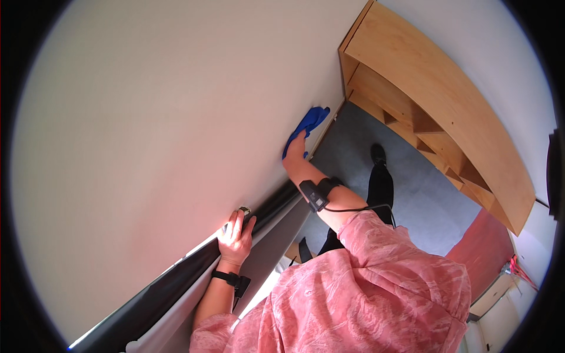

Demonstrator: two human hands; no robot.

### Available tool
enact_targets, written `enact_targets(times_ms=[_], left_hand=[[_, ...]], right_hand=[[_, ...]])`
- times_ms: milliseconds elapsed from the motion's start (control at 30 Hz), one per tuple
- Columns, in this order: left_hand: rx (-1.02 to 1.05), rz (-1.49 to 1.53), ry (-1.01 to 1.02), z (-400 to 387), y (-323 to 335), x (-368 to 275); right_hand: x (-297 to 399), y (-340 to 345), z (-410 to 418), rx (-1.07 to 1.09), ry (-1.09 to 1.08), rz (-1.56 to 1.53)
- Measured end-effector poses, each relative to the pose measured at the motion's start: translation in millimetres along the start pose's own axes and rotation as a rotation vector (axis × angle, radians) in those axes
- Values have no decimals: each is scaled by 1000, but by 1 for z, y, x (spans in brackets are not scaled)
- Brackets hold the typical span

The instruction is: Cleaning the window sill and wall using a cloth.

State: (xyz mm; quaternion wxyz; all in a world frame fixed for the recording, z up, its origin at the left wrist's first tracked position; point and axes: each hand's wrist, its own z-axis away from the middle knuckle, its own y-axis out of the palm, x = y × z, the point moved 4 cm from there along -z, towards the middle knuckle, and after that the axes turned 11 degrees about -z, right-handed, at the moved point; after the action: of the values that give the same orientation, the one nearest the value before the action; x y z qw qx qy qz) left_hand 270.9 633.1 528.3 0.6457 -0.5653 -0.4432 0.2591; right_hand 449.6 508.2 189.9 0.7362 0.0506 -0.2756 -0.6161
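My right hand [296,148] presses a blue cloth [312,118] against the pale wall [167,110], low down near the floor edge; the cloth covers most of its fingers. Further left, my left hand [236,236] is at the border between the wall and a dark curtain [176,282], its fingers bent over the bunched curtain edge. Just beyond those fingertips, a small opening or fitting [244,211] shows in the wall. Bright light falls across the knuckles. Each forearm wears a black strapped device.
A light wooden shelf unit [423,75] with several compartments stands at the right. Below lies a grey-blue floor [423,198], with a black shoe [378,154] on it. A red surface [485,242] and pink-red cords [518,269] are at the lower right. A black cable hangs from the right arm's device.
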Motion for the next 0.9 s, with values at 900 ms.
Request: enact_targets(times_ms=[900], left_hand=[[1,62,0,-3,-7,1]], right_hand=[[17,13,64,-10,-335,209]])
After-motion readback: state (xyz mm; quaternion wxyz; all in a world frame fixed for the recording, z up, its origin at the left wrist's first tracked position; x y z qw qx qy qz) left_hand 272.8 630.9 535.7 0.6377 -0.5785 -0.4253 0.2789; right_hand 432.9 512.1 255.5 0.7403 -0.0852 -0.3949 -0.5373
